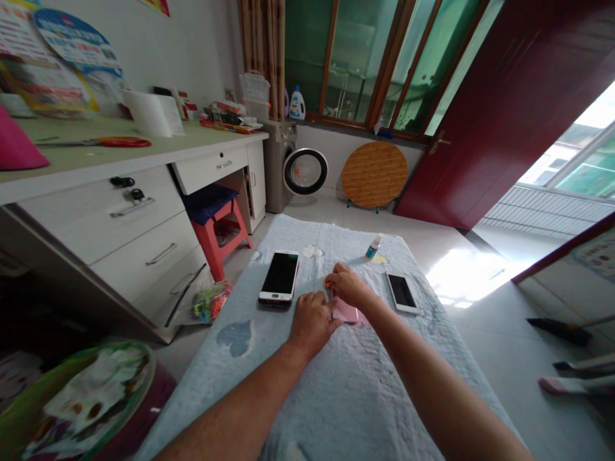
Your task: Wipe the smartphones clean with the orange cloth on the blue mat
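A flat, glossy pink phone [346,312] lies on the cloth-covered table, partly hidden by both hands; whether it is a phone or only its case I cannot tell. My left hand [314,320] grips its left side, fingers curled and thumb along the near edge. Over its far end, my right hand [348,285] is closed on a small orange thing [327,282], mostly covered by the fingers. To the left rests a large white phone [280,275] with a dark screen, on top of something dark. A smaller white phone [402,292] lies at the right.
A small spray bottle [372,248] stands at the back of the blue tablecloth [230,390]. Left of the table are a full waste bin [154,368], a plastic bag [204,301], a red stool [218,234] and a desk [139,218]. Behind, a washing machine [276,173] has its door open.
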The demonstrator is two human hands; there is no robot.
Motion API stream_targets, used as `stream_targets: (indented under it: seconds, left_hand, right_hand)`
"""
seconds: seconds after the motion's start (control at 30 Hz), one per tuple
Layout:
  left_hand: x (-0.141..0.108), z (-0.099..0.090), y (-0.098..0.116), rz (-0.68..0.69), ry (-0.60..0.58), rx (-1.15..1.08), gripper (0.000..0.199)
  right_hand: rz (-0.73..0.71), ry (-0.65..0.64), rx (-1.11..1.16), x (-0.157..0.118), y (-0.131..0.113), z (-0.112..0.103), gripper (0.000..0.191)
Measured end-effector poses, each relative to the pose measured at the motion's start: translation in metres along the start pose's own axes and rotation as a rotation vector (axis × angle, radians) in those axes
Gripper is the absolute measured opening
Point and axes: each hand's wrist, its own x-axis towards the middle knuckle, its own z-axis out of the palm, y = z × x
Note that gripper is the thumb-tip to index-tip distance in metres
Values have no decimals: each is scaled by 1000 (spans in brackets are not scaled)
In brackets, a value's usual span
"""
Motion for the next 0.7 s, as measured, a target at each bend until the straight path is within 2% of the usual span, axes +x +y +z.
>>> stream_targets:
  seconds: [0.27, 0.43, 0.6, 0.7]
  left_hand:
    - [-2, 7, 0, -135, 175, -69, 56]
    - [-2, 6, 2, -154, 145, -94, 67]
    - [-1, 9, 1, -111, 150, -106, 65]
    - [0, 9, -1, -55, 100, -129, 61]
  right_hand:
    - [-84, 10, 26, -28, -17, 7, 19]
    - [-130, 33, 93, -49, -28, 11, 17]
    - [-71, -11, 205, -60, -32, 12, 16]
    - [-53, 7, 310, -63, -32, 11, 18]
